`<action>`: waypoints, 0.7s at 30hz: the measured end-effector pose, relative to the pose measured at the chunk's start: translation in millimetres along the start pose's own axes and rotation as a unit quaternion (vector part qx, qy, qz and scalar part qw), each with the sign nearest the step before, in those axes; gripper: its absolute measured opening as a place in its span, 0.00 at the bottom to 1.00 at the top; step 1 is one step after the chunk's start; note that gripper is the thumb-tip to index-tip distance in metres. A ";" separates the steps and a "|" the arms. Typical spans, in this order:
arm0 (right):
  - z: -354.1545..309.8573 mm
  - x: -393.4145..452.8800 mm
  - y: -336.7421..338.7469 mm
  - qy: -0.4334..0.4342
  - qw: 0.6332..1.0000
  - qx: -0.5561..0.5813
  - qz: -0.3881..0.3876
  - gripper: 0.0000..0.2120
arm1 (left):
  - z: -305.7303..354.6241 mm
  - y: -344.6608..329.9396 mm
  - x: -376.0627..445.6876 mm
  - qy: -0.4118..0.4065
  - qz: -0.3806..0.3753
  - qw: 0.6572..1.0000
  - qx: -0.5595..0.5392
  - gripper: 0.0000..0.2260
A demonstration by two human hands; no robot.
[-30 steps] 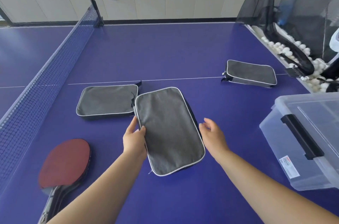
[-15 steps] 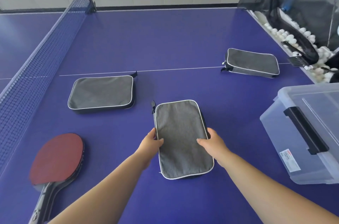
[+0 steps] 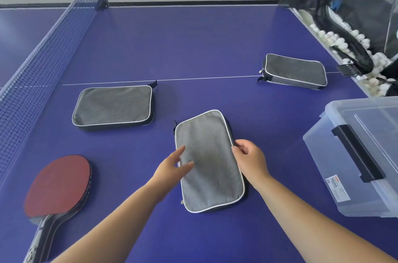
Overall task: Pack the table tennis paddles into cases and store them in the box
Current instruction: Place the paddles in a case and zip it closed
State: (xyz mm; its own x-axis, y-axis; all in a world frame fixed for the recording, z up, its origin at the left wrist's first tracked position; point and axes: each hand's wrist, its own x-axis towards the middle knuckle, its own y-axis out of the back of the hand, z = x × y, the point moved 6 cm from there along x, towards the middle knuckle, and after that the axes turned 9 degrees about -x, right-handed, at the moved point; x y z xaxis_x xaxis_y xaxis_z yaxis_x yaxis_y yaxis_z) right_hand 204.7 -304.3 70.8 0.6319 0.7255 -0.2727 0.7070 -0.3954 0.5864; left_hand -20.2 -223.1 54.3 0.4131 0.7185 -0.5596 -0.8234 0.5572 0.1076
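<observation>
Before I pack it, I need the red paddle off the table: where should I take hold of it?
Take the red paddle by its handle, coming from the near left with the left hand. The handle points toward the near edge; the wide blade lies flat, giving fingers little to grip.

There are three gray paddle cases on the blue table: one in the middle (image 3: 210, 160), one on the left (image 3: 113, 107), and one far off on the right (image 3: 295, 71). There is a stack of red paddles (image 3: 57, 185) at the left; it looks like two, but it is hard to tell. There is one clear plastic box (image 3: 355, 155) with one black handle (image 3: 358, 151). There is one net (image 3: 38, 64). There are lots of white balls (image 3: 342, 43), too many to count. Two hands show, a left hand (image 3: 172, 168) and a right hand (image 3: 251, 159)
</observation>
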 end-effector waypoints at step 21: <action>60.2 -4.4 -34.5 -0.021 0.960 -0.269 -0.073 0.26 | -39.4 125.7 -67.2 -0.033 0.278 0.959 0.044 0.25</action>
State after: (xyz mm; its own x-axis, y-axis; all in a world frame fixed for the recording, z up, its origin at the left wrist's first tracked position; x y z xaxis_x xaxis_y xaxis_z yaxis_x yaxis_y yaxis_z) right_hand 196.6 -327.7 5.8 0.5587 0.7238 -0.4049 0.5298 0.0641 0.8457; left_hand -166.8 -217.8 73.0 -0.0537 0.9377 -0.3433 -0.8888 0.1118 0.4445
